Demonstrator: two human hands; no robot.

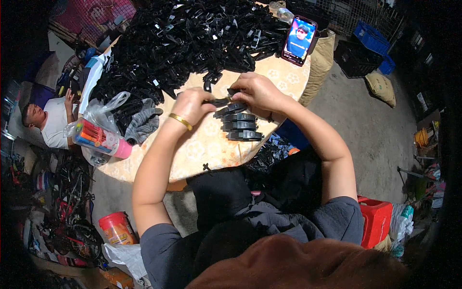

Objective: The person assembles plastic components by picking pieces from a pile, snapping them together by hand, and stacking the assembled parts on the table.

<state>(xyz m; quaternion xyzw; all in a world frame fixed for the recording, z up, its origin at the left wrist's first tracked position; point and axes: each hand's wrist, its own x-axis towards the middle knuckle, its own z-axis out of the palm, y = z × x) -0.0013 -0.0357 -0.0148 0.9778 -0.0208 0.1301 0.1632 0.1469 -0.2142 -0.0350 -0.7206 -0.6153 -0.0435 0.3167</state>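
Over the near part of the table, my left hand [192, 106] and my right hand [257, 91] are close together, fingers pinched. Between them is a small black plastic part [221, 102], gripped from the left by my left hand. My right fingers pinch another small dark piece [232, 91], partly hidden by the fingertips. Just below the hands, several similar black plastic parts [240, 125] lie in a neat column. Beyond them a large heap of loose black plastic parts [192, 43] covers the far side of the table.
A patterned cream cloth covers the round table [192, 149]. At its left are a marker pack [98, 137], a clear plastic bag [108, 107] and a grey glove [143, 123]. A phone [298, 41] leans at the far right. Another person [55, 118] is at the left.
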